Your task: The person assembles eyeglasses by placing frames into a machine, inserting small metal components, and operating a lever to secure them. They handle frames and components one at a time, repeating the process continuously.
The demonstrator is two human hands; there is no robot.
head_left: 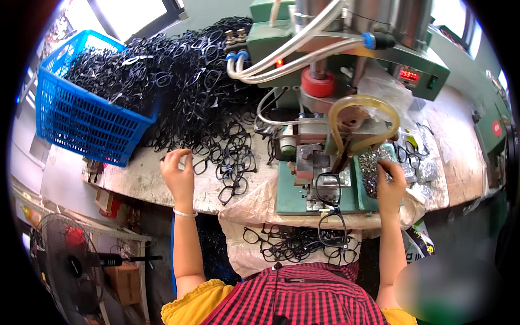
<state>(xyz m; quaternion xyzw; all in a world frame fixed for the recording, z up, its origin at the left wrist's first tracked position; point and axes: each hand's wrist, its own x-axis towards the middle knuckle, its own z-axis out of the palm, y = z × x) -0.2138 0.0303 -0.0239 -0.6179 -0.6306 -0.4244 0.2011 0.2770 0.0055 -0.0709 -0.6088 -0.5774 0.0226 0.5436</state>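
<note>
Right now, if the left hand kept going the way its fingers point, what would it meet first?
The left hand points up and away across the bench. It would probably first meet the loose black eyeglass frames just beyond its fingertips, then the big heap behind; depth is hard to judge.

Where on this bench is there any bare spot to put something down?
Bare worktop shows between the blue basket, the left hand and the front edge, and at the far right past the green machine. The middle is crowded: black frames heaped against the machine, small metal parts by the right hand.

Small rectangular red-lit screen (409, 75) on the green machine (433, 70), round red label (496, 128) far right.
</note>
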